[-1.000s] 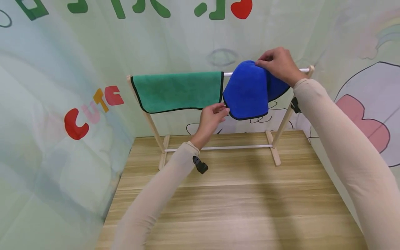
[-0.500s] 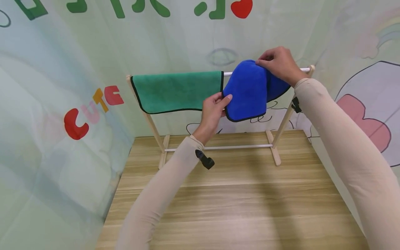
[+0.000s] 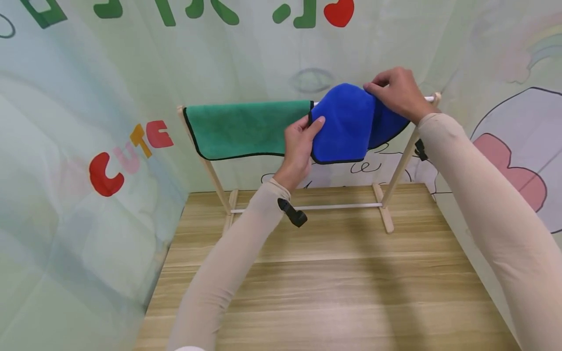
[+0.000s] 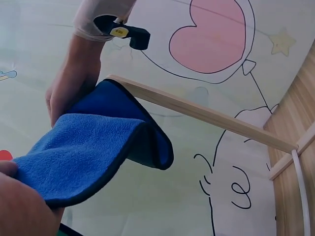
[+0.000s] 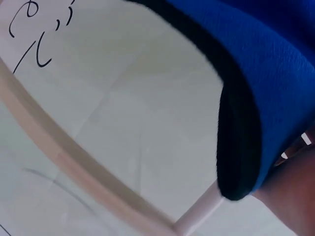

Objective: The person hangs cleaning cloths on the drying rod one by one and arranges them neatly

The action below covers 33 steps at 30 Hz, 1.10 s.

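A blue towel (image 3: 344, 124) with black edging hangs folded over the right part of the rack's white top bar (image 3: 429, 99). My left hand (image 3: 300, 148) pinches its left edge between thumb and fingers, close to the bar. At the towel's top right, my right hand (image 3: 397, 92) pinches the cloth with thumb and forefinger. In the left wrist view the blue towel (image 4: 83, 152) stretches between both hands, its right part folded back. A green towel (image 3: 248, 127), also black-edged, drapes over the left part of the bar, its right edge beside the blue one.
The wooden rack's right leg (image 3: 400, 168) and left leg (image 3: 216, 183) stand on a wood-grain table (image 3: 316, 278). A white lower bar (image 3: 342, 206) joins them. A printed cloth wall (image 3: 263, 58) rises close behind the rack and along both sides.
My left hand has moved up and taken hold of the blue towel's left edge, lifting it toward the bar. My right hand has shifted slightly to the right, still pinching.
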### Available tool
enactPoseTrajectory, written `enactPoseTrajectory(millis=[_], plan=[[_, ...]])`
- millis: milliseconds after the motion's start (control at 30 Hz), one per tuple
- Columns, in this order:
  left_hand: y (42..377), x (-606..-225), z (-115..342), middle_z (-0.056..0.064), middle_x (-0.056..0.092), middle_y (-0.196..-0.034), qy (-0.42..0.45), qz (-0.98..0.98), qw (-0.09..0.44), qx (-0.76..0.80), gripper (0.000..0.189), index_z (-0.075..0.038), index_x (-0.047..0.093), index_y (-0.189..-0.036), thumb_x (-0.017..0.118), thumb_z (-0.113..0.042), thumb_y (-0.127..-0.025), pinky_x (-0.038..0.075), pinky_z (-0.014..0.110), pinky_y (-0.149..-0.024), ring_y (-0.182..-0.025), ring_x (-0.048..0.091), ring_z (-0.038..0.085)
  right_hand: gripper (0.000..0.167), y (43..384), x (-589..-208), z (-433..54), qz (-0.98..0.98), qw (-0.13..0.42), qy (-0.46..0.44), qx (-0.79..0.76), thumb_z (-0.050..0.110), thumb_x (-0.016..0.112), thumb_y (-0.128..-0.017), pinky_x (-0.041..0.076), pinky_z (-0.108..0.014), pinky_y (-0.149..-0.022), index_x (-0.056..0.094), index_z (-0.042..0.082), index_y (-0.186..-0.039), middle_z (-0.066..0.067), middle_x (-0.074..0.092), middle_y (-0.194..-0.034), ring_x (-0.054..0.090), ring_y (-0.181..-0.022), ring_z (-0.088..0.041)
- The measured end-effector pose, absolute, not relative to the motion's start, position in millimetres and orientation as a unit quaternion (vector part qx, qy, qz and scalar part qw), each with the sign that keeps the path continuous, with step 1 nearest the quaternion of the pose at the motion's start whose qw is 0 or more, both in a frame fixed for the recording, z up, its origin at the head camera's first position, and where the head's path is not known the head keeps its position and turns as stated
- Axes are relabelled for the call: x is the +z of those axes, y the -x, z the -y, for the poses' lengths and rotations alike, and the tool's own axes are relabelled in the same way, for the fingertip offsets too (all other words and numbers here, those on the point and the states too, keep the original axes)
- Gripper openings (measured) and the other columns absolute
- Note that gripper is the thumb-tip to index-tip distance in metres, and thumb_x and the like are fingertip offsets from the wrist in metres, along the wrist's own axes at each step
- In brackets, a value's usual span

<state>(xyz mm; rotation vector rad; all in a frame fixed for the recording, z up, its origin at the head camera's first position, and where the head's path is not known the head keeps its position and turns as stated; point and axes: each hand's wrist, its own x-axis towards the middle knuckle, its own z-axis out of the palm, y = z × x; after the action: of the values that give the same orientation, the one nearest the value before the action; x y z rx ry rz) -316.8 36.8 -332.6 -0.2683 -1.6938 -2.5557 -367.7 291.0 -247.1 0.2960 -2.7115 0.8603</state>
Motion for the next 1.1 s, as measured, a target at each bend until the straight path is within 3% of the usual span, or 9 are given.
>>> enactPoseTrajectory(millis=[167, 333, 533, 800, 967, 1100], plan=[[318.0, -327.3, -35.0, 0.010, 0.081, -0.118, 0.077, 0.534, 0.041, -0.841, 0.031, -0.001, 0.078, -0.134, 0.075, -0.017, -0.108, 0.064, 0.036, -0.097, -0.103, 0.077, 0.023, 0.051, 361.7, -246.4, -301.7, 0.930, 0.127, -0.112, 0.328, 0.038, 0.052, -0.108, 0.043, -0.049, -0.115, 0.077, 0.000, -0.130, -0.021, 0.072, -0.133, 0.059, -0.128, -0.032], [319.2, -325.0, -34.4, 0.010, 0.078, -0.129, 0.092, 0.517, 0.050, -0.850, 0.035, 0.001, 0.073, -0.141, 0.072, -0.015, -0.109, 0.062, 0.035, -0.103, -0.116, 0.075, 0.024, 0.050, 354.3, -245.8, -310.9, 0.929, 0.102, -0.125, 0.332, 0.031, 0.050, -0.106, 0.034, -0.060, -0.127, 0.073, -0.001, -0.137, -0.023, 0.067, -0.143, 0.052, -0.142, -0.039], [321.1, -322.4, -34.9, 0.011, 0.075, -0.139, 0.098, 0.497, 0.053, -0.860, 0.039, 0.002, 0.068, -0.147, 0.071, -0.012, -0.110, 0.058, 0.034, -0.108, -0.128, 0.072, 0.023, 0.041, 351.7, -242.8, -312.7, 0.938, 0.130, -0.120, 0.299, 0.026, 0.058, -0.110, 0.040, -0.056, -0.114, 0.073, -0.007, -0.129, -0.028, 0.069, -0.136, 0.056, -0.130, -0.041], [322.2, -321.5, -35.1, 0.012, 0.077, -0.134, 0.104, 0.507, 0.048, -0.854, 0.039, 0.000, 0.069, -0.148, 0.070, -0.012, -0.110, 0.062, 0.038, -0.103, -0.121, 0.076, 0.028, 0.026, 362.1, -230.8, -309.8, 0.919, 0.280, -0.093, 0.261, 0.010, 0.065, -0.111, 0.044, -0.048, -0.111, 0.079, -0.007, -0.125, -0.025, 0.074, -0.124, 0.062, -0.122, -0.038], [321.9, -323.0, -34.2, 0.012, 0.075, -0.138, 0.114, 0.498, 0.032, -0.859, 0.040, 0.001, 0.065, -0.151, 0.066, -0.011, -0.113, 0.060, 0.038, -0.106, -0.126, 0.074, 0.027, 0.029, 367.7, -235.6, -307.6, 0.941, 0.247, -0.082, 0.215, 0.017, 0.066, -0.110, 0.036, -0.049, -0.095, 0.081, -0.003, -0.126, -0.023, 0.064, -0.114, 0.052, -0.117, -0.037], [321.3, -325.4, -31.9, 0.011, 0.071, -0.146, 0.120, 0.497, 0.021, -0.859, 0.042, 0.001, 0.061, -0.155, 0.062, -0.011, -0.114, 0.057, 0.036, -0.110, -0.133, 0.070, 0.025, 0.037, 361.3, -243.1, -313.5, 0.950, 0.210, -0.080, 0.219, 0.024, 0.062, -0.112, 0.041, -0.049, -0.095, 0.079, -0.003, -0.131, -0.027, 0.072, -0.118, 0.059, -0.116, -0.038]])
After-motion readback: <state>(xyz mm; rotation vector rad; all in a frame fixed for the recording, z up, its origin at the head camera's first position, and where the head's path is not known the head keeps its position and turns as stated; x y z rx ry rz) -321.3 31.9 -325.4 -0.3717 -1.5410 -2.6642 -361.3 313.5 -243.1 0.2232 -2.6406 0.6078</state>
